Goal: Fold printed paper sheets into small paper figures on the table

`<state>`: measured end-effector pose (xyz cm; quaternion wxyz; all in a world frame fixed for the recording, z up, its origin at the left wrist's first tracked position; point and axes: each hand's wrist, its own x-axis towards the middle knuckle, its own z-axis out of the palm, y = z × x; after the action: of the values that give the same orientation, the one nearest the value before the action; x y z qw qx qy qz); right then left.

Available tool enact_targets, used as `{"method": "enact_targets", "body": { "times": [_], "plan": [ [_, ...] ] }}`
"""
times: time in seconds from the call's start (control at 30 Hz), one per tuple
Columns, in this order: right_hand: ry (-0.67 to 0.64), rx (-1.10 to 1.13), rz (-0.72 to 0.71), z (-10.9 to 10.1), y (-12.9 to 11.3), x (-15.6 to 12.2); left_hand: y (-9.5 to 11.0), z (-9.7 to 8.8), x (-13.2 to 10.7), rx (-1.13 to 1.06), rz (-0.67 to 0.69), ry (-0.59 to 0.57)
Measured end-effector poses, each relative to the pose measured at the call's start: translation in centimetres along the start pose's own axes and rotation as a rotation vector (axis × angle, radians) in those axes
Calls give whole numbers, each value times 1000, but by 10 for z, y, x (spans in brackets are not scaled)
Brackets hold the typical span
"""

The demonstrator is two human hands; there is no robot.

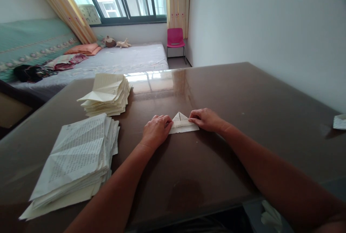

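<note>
Paper (179,123) folded to a peak rests on the table (216,171) just below frame centre, its left edge pinched by the left hand (156,129), its right edge by the right hand (207,119), each grip closed.

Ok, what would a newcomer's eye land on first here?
Probably the bright pink chair, standing by the wall below the curtain at the window's right. Then the small folded paper, its peak pointing away from the wearer, between the left hand and right hand on the brown table. The white printed stack and cream stack also stand out, on the table's left side.
</note>
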<state>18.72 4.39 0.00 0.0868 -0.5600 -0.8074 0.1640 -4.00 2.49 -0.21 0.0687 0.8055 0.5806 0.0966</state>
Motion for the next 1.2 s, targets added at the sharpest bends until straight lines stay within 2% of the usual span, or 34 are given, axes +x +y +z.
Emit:
{"method": "enact_targets", "body": {
  "times": [0.27,0.67,0.73,0.8,0.87,0.93,1.07,1.13,1.2],
  "plan": [
    [10,-99,140,2,-5,0,7,-1,2,86,-18,6],
    [2,-158,176,1,-13,-2,11,8,-2,224,24,96],
    [2,-157,180,1,-13,-1,13,8,-3,251,85,155],
    [3,-156,179,1,-13,-1,14,9,-3,257,228,191],
    [7,-156,175,1,-14,-1,16,9,-5,246,385,149],
    [14,-158,177,2,-14,-1,17,10,-7,232,459,69],
    [40,-131,176,6,-8,-1,21,13,-14,222,411,9],
    [67,-78,126,5,-5,0,23,14,-17,241,386,7],
    [157,-31,52,3,-7,0,25,15,-19,263,376,7]
  ]
}}
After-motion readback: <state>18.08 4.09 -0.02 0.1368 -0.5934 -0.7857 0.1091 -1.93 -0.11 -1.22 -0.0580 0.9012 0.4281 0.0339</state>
